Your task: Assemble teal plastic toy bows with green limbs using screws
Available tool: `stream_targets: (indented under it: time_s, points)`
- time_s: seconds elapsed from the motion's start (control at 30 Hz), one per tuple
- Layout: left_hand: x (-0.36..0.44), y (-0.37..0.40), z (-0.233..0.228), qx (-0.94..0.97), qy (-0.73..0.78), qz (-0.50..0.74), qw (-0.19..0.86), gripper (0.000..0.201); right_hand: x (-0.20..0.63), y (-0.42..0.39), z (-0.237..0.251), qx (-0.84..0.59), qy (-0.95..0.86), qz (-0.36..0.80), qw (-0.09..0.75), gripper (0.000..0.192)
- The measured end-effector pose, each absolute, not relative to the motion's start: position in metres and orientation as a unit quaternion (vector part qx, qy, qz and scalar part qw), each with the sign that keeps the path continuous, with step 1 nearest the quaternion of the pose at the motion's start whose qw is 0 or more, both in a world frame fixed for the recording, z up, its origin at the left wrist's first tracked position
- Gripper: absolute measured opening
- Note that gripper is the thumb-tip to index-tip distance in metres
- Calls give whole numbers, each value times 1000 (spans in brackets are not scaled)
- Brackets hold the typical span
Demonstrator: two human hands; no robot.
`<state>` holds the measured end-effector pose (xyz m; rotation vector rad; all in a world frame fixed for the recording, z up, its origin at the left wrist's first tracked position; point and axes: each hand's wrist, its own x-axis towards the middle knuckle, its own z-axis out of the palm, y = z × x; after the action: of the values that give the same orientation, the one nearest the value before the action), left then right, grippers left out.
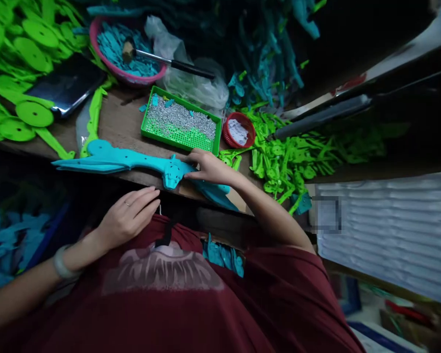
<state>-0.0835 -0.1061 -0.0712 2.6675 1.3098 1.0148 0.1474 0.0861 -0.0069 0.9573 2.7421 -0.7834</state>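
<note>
A long turquoise plastic part (132,159) lies along the front edge of the wooden table, with a rounded, holed piece at its middle. My right hand (211,167) reaches over its right side, thumb and fingers around it beside that holed piece. Another turquoise piece (215,191) shows below the right hand, at the table edge. In front of my chest is my left hand (130,213), apart from the part, its fingers stretched out and nothing seen in them. Its palm is turned away from view.
Behind the part stands a green basket (180,142) of small metal pieces, beside a red basket (248,139). A hammer (191,68) rests across a pink bowl (95,37) of turquoise pieces. Lime-green parts (33,44) pile up on both sides. A dark phone-like slab (68,83) lies left.
</note>
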Motion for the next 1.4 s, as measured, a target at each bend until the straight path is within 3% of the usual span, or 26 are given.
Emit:
stream_targets:
  time_s: [0.1,0.23,0.5,0.83,1.17,1.27,1.4]
  points:
    - [-82,-93,-68,836,437,331,-25,46,146,83,-5,324,903,-277,47,34]
    - [-75,-65,-69,829,471,302,19,53,144,82,-6,331,901,-281,1,27]
    - [-67,-47,-73,854,462,231,58,50,142,81,-9,304,914,-260,67,34]
    - [-66,-48,-83,853,464,239,14,48,137,86,1,298,918,-258,42,26]
    - [-66,-46,-91,867,421,256,73,43,140,84,-7,311,899,-300,70,43]
    - [-68,-40,-91,884,390,242,93,41,157,66,12,346,905,-246,14,37]
    - [-70,-32,-91,895,358,257,67,36,207,4,25,466,867,-43,-171,12]
